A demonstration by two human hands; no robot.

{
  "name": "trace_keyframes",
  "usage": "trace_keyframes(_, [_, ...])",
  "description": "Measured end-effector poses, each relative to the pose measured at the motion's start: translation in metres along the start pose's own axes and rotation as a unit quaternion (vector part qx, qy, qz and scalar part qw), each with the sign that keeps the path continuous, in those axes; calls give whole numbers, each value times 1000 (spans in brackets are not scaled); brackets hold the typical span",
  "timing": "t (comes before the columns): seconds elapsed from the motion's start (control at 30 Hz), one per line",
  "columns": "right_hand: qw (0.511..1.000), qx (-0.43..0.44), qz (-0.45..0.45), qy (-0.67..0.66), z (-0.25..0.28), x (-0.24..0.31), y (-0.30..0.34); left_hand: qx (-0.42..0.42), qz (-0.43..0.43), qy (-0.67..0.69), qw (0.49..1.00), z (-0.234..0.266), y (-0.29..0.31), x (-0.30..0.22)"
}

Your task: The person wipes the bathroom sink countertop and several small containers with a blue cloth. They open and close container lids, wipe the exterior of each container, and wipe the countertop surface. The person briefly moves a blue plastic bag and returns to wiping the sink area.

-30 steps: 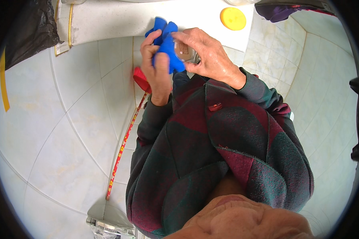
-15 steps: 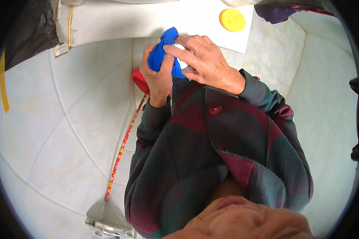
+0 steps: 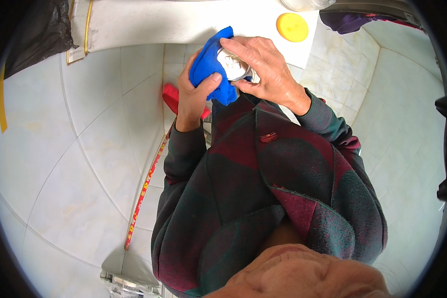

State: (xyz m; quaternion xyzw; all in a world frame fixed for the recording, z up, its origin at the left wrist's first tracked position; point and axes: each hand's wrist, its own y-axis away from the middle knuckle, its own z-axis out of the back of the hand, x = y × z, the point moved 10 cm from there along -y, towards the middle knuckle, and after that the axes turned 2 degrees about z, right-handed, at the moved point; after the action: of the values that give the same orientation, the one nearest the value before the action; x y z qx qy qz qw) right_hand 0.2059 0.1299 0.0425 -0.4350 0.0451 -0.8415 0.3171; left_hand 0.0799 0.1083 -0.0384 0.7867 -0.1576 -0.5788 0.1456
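My left hand (image 3: 189,102) is closed around a bright blue cloth (image 3: 206,64), its thumb pressed on the near side. The cloth lies against a small round container (image 3: 232,64) with a shiny whitish end and a clear-looking rim, perhaps a jar. From the right, my right hand (image 3: 272,72) grips that container, fingers over the far edge and thumb underneath. Both hands are raised in front of my body near the edge of a white counter (image 3: 149,25). The cloth covers the container's left side, and its contents cannot be made out.
A round yellow lid (image 3: 292,27) and a clear container (image 3: 308,4) sit on the counter's right end. Black plastic (image 3: 39,35) hangs at the far left. A red brush head (image 3: 171,97) and a red patterned stick (image 3: 145,191) stand by the tiled wall, above a bin (image 3: 129,278).
The container has turned, so more of its whitish end shows. The blue cloth has opened out along its left side, and my right hand has shifted slightly right with fingers wider.
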Motion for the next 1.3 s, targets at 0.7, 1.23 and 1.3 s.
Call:
trace_keyframes(0.7, [999, -26, 37, 1, 4, 18, 7, -48, -5, 110, 993, 4, 7, 14])
trace_keyframes(1.23, [997, -53, 46, -34, 17, 23, 18, 22, 27, 218, 975, -14, 19, 36])
trace_keyframes(1.3, [997, -41, 30, -63, 14, 19, 20, 5, 11, 192, 981, -10, 22, 35])
